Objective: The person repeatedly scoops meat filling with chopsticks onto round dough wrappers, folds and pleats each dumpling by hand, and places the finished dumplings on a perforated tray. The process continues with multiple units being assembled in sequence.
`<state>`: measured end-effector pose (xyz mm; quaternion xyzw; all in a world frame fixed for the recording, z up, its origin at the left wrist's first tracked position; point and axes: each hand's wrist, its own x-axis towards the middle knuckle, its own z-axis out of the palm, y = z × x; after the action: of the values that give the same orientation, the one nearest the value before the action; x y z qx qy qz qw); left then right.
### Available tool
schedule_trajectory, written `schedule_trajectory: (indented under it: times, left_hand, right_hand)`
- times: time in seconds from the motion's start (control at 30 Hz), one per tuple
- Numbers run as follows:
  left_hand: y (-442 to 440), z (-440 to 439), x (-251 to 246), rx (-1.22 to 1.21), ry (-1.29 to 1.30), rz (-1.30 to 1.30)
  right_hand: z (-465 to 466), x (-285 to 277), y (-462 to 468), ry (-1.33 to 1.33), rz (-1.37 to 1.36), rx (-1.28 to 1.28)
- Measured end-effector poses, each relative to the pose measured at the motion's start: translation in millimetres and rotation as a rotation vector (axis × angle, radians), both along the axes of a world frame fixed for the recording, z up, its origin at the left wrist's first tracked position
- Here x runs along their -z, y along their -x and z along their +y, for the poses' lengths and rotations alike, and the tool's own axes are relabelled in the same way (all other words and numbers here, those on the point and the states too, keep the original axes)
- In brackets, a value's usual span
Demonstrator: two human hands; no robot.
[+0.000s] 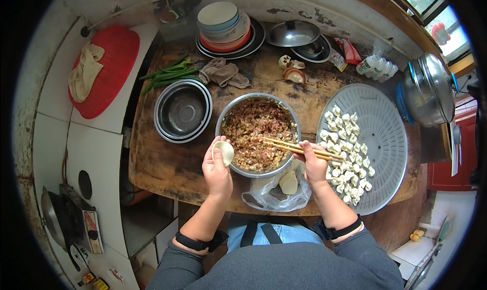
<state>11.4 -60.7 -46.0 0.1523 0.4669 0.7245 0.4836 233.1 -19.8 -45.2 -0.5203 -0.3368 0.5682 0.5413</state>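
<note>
My left hand (217, 168) holds a round dumpling wrapper (224, 153) at the left rim of a metal bowl (239, 169), the thumb lying over the wrapper. Minced meat filling (255, 130) with green bits is in the bowl. My right hand (312, 163) grips wooden chopsticks (293, 147), their tips over the filling. Below the bowl, a clear plastic bag (258, 200) lies partly around a stack of wrappers (289, 183). To the right of my right hand, many folded dumplings (352, 157) lie on the left part of a round grey slotted tray (388, 138).
Nested metal bowls (184, 113) stand left of the filling. Behind them are green vegetables (171, 74), a crumpled cloth (222, 73) and stacked dishes (222, 27). A metal lid (293, 33) rests at the back, white bottles (376, 67) and a steel pot (432, 90) at the right.
</note>
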Motion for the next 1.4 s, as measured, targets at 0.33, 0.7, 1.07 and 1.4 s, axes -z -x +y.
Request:
schedule_trajectory:
  times: [0.33, 0.7, 1.07, 1.4]
  left_hand:
    - [-35.9, 27.1, -13.5, 0.23, 0.075, -0.584]
    - [-36.3, 23.5, -20.8, 0.121, 0.049, -0.665]
    - [-31.9, 18.4, -18.3, 0.149, 0.018, -0.691]
    - [-27.9, 9.7, -19.8, 0.133, 0.06, -0.724]
  right_hand:
    - [-19.9, -44.1, -0.1, -1.301, -0.805, -0.514]
    - [-29.9, -42.8, -7.8, -0.41, -0.162, -0.085]
    - [-31.3, -45.9, -6.2, -0.502, -0.282, -0.181]
    - [-24.5, -30.9, 4.5, -0.41, -0.167, -0.159]
